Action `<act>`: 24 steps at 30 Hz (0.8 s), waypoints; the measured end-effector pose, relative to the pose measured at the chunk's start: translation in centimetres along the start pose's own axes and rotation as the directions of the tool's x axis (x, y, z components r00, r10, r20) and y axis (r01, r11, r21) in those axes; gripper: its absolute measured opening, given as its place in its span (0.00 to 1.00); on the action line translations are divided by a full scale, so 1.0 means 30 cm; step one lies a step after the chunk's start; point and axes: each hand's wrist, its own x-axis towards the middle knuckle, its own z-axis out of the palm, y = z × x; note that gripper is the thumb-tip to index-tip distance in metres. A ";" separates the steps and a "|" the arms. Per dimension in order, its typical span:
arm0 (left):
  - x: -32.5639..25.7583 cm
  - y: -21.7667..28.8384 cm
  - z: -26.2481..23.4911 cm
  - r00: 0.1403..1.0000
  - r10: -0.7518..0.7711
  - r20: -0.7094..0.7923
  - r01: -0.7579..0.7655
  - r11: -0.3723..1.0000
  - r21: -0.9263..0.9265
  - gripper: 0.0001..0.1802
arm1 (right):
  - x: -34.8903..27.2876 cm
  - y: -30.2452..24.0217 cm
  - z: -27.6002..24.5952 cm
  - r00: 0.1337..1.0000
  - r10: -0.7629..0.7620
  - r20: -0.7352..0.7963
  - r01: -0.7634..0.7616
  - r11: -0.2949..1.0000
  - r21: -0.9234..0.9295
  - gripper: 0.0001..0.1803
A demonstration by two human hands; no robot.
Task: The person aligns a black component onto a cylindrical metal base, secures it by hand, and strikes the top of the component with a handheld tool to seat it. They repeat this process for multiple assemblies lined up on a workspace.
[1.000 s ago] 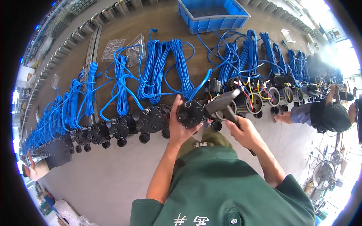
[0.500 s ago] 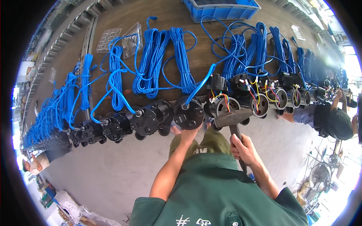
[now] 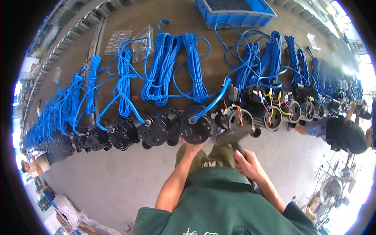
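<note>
My right hand point(image 3: 249, 165) is closed round the handle of a hammer point(image 3: 234, 135). Its dark, slightly blurred head is just right of a black cylindrical housing point(image 3: 196, 129) and in front of an open metal cylinder point(image 3: 242, 117) with coloured wires. Under the near edge of the black housing, my left hand point(image 3: 191, 148) holds it from below, its fingers mostly hidden. A thick blue cable point(image 3: 213, 100) comes out of the housing's round cap.
More black capped housings point(image 3: 154, 131) line the bench edge on the left, and open wired cylinders point(image 3: 272, 117) on the right. Bundled blue cables point(image 3: 194, 66) lie on the brown bench point(image 3: 129, 25) near a blue crate point(image 3: 239, 17). Another person point(image 3: 344, 129) works at far right.
The hammer head has come down and left, closer to the black housing, and my right hand has shifted slightly down-left with it. My left hand stays under the housing; the whole view has shifted a little.
</note>
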 end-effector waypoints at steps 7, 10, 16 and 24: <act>-0.002 -0.039 0.010 0.999 -0.052 -0.005 0.050 0.980 -0.191 0.10 | -0.068 -0.144 -0.018 0.930 -0.298 -0.216 0.339 0.922 0.188 0.23; 0.003 -0.070 0.018 0.994 -0.107 -0.011 0.107 0.993 -0.054 0.10 | 0.012 0.060 0.018 0.985 -0.111 -0.133 0.095 0.988 -0.119 0.23; -0.006 0.165 -0.058 0.897 -0.405 0.176 0.442 0.831 -0.339 0.17 | -0.072 0.042 -0.043 0.983 -0.103 -0.151 0.047 0.941 -0.336 0.26; -0.038 0.262 -0.071 0.982 -0.168 0.088 0.150 0.971 0.187 0.39 | -0.121 0.033 -0.005 0.928 -0.296 -0.228 0.185 0.894 -0.407 0.21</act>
